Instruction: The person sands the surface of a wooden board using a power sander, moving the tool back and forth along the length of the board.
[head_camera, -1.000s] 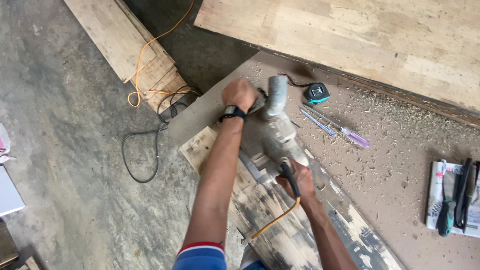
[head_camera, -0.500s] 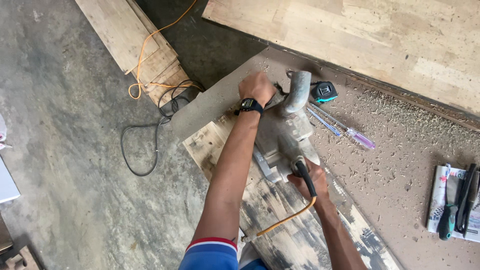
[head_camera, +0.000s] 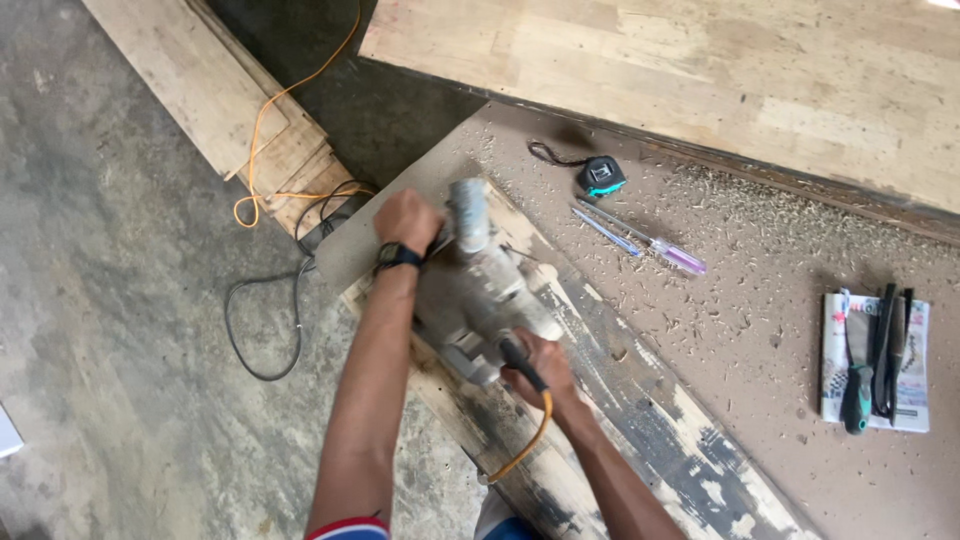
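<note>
A large brown work board (head_camera: 780, 300) covered with wood shavings fills the right of the frame, and on it a long worn plank (head_camera: 620, 410) with black stains runs from the centre to the lower right. On the plank's upper end, at the centre, stands a grey electric planer (head_camera: 480, 290); the left hand (head_camera: 408, 218) has its fingers closed around the front knob and the right hand (head_camera: 540, 365) grips the rear handle. Smaller things lie in the upper right part: a tape measure (head_camera: 601, 176) and a purple-handled screwdriver (head_camera: 650, 245).
</note>
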